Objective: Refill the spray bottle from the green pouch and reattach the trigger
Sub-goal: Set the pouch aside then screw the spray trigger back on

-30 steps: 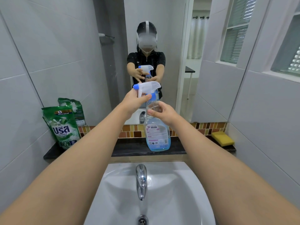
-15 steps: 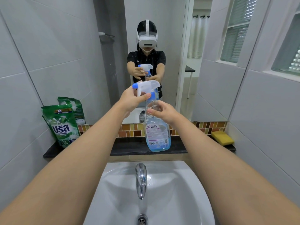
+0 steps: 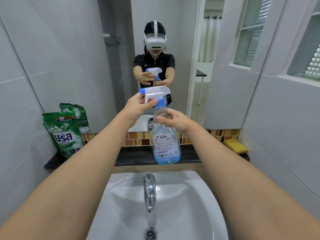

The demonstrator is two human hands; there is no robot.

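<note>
The green pouch (image 3: 65, 134) carries large white Thai letters across its front, with a smaller white line of Thai script under them. Near its top there is a white circle with the number 5, and a thin line of text below it that is too small to read. The spray bottle (image 3: 165, 141) has a white label; its small brand name in pink is not clear, the rows of print are too fine, and low on it stands the number 600
</note>
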